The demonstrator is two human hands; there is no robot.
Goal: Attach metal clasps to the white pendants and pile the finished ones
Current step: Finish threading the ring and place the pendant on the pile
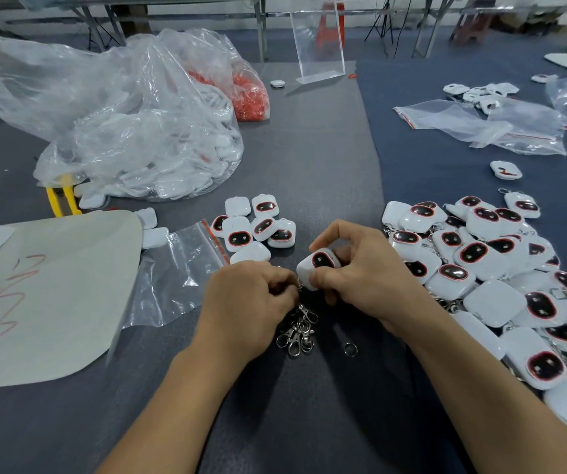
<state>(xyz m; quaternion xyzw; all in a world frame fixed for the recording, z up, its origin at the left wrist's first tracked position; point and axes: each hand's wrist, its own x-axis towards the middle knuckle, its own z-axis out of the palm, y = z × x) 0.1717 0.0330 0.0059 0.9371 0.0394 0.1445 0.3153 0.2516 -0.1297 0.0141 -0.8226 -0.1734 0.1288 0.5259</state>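
My right hand (pixel 364 268) grips a white pendant (pixel 316 266) with a dark red-rimmed face, tilted toward my left hand. My left hand (pixel 251 295) has its fingers curled at the pendant's lower left corner, pinching something small there that the fingers hide. Just below both hands lies a small heap of metal clasps (pixel 297 331), with one loose ring (pixel 350 348) beside it. A small group of pendants without clasps (pixel 258 227) sits just beyond my hands. A large pile of pendants with clasps (pixel 487 268) spreads along the right.
A big clear bag of white pendants (pixel 145 138) and a bag of red parts (pixel 251 94) lie at back left. An empty zip bag (pixel 179 268) and a beige sheet (pixel 53 295) lie left. Yellow-handled pliers (pixel 61 200), an acrylic stand (pixel 319 39) and more zip bags (pixel 480 126) are farther off.
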